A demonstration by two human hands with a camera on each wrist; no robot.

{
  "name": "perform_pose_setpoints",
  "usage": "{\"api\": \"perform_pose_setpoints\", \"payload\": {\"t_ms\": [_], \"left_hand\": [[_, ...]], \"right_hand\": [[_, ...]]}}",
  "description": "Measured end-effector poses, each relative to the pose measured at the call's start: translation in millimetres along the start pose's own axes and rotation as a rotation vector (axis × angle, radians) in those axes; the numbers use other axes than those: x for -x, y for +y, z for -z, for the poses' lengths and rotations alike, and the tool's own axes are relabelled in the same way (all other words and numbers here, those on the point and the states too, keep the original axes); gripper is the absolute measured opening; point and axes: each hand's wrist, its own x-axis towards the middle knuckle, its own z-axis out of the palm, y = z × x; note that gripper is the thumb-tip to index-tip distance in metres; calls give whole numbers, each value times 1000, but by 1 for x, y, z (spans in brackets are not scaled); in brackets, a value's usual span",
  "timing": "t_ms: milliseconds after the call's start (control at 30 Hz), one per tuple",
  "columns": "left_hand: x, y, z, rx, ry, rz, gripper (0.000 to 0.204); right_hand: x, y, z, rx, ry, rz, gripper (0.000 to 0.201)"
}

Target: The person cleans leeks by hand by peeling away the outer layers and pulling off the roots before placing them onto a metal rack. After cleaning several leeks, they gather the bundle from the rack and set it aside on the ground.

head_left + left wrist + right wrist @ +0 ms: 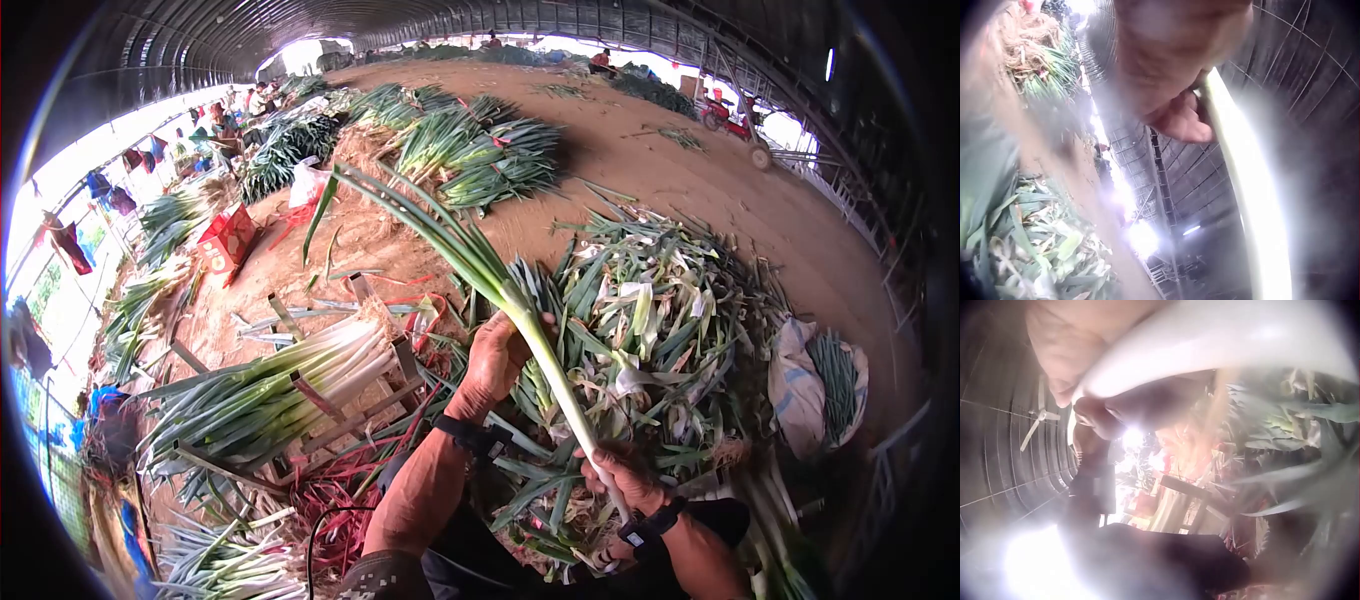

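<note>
My left hand (495,358) holds the long, green-and-white onion (566,388) partway up; my right hand (630,480) grips its white bottom, probably so it stays steady, slanting beside the messy green-and-white leaf heap (660,320).

head: above, forward-down | left wrist: close, toward roof (1310,81) | right wrist: close, toward rack (1185,487) | shared: leek (545,355)

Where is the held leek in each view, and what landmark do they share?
Head: leek slants through the middle, upper left to lower right.
Left wrist: leek right of centre, down to bottom edge.
Right wrist: leek across the upper right, blurred.
Landmark: ribbed roof, at top, right and left respectively.
</note>
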Motion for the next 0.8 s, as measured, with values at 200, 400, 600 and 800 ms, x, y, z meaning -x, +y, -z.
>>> {"api": "perform_pose_setpoints", "payload": {"t_ms": [200, 400, 600, 800], "left_hand": [[15, -51, 50, -1149, -795, -38, 31], [11, 15, -3, -3, -188, 246, 39], [23, 13, -15, -416, 140, 111, 38], [38, 69, -9, -471, 261, -171, 35]], "right_hand": [[3, -19, -4, -157, -110, -45, 46], [5, -25, 3, -96, -176, -99, 61], [7, -24, -15, 206, -5, -94, 41], [2, 5, 17, 650, 140, -163, 28]]}}
